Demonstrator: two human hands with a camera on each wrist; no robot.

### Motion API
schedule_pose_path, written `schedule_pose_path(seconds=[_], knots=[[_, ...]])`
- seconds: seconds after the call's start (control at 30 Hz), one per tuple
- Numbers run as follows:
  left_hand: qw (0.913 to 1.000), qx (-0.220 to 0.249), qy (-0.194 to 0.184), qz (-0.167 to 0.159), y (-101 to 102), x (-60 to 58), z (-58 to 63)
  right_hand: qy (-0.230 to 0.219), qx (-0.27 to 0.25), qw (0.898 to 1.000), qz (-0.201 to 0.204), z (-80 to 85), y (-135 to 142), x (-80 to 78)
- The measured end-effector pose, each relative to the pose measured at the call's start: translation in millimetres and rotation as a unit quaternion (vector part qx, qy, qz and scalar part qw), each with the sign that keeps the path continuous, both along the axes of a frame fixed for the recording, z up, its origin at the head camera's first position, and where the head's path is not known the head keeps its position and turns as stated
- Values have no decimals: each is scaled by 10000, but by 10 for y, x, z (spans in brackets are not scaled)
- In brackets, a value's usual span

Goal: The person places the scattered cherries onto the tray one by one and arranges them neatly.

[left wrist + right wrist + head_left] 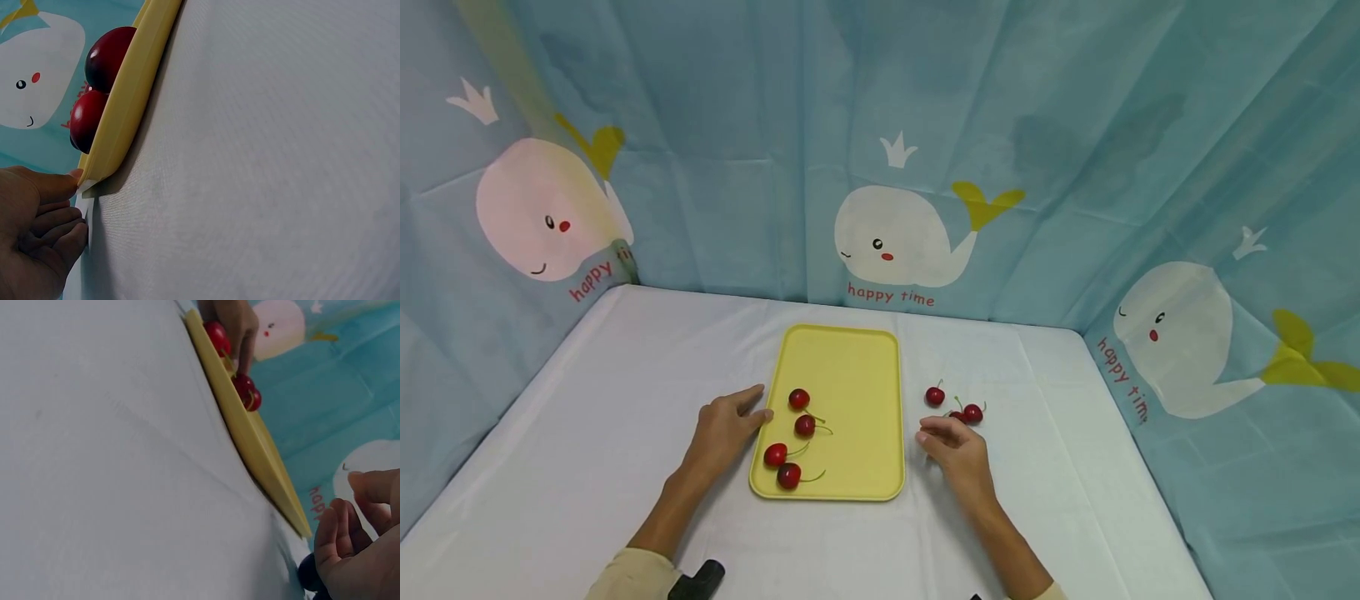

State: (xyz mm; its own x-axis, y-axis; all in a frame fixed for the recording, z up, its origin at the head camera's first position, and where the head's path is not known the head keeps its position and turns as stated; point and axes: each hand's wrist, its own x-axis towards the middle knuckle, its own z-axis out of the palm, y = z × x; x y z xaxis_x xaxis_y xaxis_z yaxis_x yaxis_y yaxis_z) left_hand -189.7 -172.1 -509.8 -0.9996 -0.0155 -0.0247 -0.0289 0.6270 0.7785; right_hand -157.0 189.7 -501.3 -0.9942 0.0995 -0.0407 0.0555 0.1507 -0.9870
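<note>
Left hand, fingers relaxed, touched the yellow tray; right hand, loosely curved, hovered beside three cherries!

Glossy cherries; smooth plastic-looking tray; matt woven cloth

Creased blue-green curtains hang behind and on both sides of a white-covered counter. Printed on them are pale whales with yellow tails, small white crowns and red lettering reading "happy time".
</note>
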Motion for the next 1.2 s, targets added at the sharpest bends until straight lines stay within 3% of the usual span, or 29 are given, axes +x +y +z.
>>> schedule_pose_path(seconds=[0.7,0.97,1.2], knots=[[10000,37,35,-26,-3,9,5,-295,636,9950,-708,-50,237,-80],[10000,39,-36,-24,-6,6,3,-443,1073,9910,-661,-62,244,-115],[10000,28,-77,2,4,11,10,-310,1861,9808,-491,-83,218,-138]])
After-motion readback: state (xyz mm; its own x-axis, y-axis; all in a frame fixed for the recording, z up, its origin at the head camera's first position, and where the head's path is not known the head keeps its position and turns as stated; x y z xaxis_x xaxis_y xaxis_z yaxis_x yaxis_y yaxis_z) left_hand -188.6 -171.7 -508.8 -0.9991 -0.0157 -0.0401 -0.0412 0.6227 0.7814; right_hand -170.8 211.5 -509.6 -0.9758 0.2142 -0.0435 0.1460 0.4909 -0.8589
